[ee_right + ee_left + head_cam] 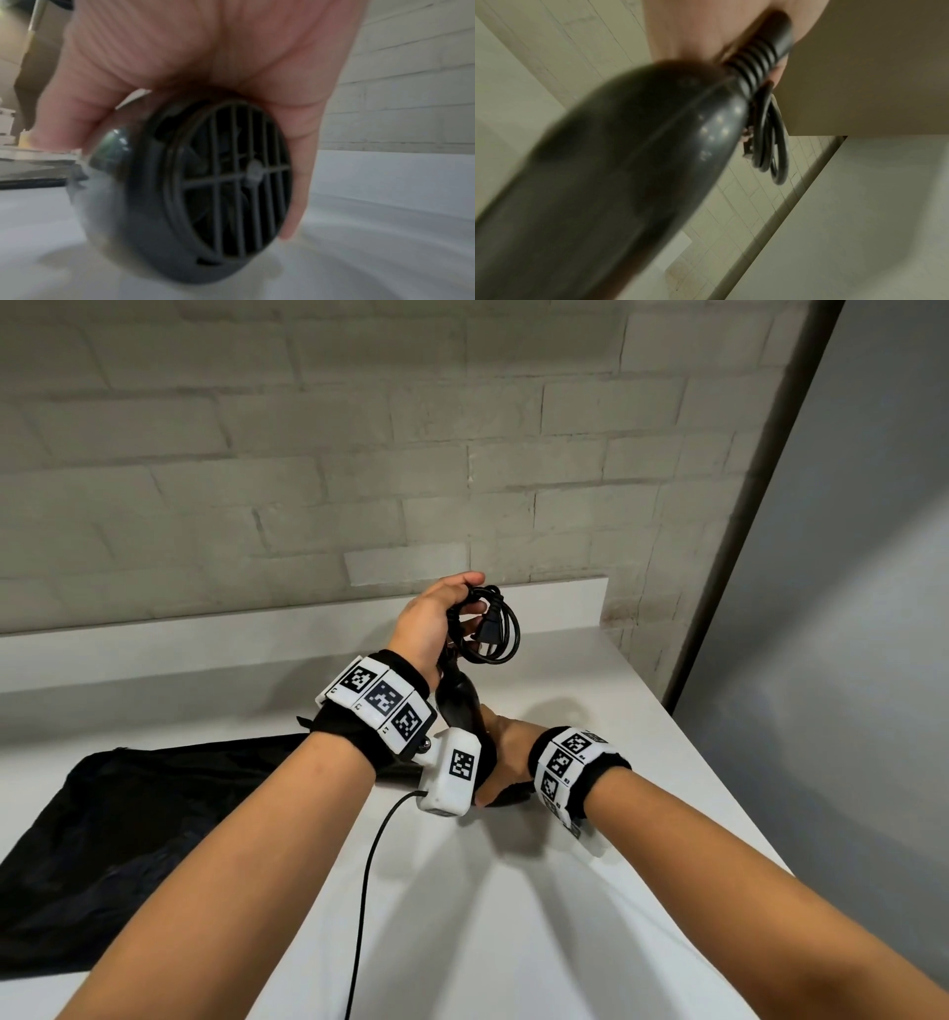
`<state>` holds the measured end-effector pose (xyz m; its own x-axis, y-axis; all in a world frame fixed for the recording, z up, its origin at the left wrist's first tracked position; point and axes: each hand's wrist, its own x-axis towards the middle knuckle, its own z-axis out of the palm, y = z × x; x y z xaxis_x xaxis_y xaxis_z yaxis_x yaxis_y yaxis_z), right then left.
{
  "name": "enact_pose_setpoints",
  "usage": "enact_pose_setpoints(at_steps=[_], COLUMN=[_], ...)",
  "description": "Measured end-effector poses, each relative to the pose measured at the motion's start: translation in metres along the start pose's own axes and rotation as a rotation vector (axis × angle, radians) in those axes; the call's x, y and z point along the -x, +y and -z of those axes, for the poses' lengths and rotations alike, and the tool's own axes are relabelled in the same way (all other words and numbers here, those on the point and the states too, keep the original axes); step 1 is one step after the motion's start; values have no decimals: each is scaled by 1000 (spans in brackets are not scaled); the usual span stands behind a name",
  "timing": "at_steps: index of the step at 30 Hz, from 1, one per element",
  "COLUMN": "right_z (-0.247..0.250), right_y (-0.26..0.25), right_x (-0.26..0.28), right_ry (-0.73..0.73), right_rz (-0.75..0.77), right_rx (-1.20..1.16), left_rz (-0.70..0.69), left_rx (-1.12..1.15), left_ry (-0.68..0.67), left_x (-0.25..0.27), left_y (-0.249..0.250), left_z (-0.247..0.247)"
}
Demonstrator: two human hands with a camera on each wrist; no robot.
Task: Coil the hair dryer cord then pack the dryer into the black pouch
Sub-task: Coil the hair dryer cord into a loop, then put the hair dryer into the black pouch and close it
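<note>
The hair dryer [458, 706] is held in the air above the white counter [590, 891], handle end up and barrel end down, its round rear grille [226, 182] facing the right wrist camera. The cord [495, 629] is gathered into a few loops at the top of the handle, the plug [485, 631] lying inside them. The left hand [436, 621] clenches those loops together with the ribbed cord collar [754, 67]. The right hand [506, 752] wraps its fingers [300, 162] around the barrel from below (much of it hidden behind the wrist units in the head view). The black pouch [144, 824] lies flat on the counter to the left, near the front edge. Bare counter spreads to the right, up to its right edge, and back to the brick wall [308, 454].
</note>
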<state>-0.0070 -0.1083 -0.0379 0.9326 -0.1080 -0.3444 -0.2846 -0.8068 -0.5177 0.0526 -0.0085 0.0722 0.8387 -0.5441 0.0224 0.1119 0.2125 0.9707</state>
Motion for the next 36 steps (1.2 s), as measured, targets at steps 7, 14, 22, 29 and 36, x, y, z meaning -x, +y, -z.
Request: enact_pose_setpoints(at_steps=[7, 14, 22, 29, 36], right_z=[2, 10, 40, 42, 26], right_y=[6, 26, 75, 96, 102], right_x=[14, 24, 47, 59, 60], right_ry=[-28, 143, 447, 449, 415], right_rz=[5, -41, -289, -405, -414], right_rx=[-119, -7, 249, 478, 618], left_rz=[-33, -96, -92, 142, 299], left_rx=[23, -101, -271, -383, -579], left_ry=[-20, -13, 89, 153, 130], left_x=[-1, 8, 19, 26, 32], left_y=[1, -3, -48, -104, -136], left_z=[-6, 3, 25, 37, 43])
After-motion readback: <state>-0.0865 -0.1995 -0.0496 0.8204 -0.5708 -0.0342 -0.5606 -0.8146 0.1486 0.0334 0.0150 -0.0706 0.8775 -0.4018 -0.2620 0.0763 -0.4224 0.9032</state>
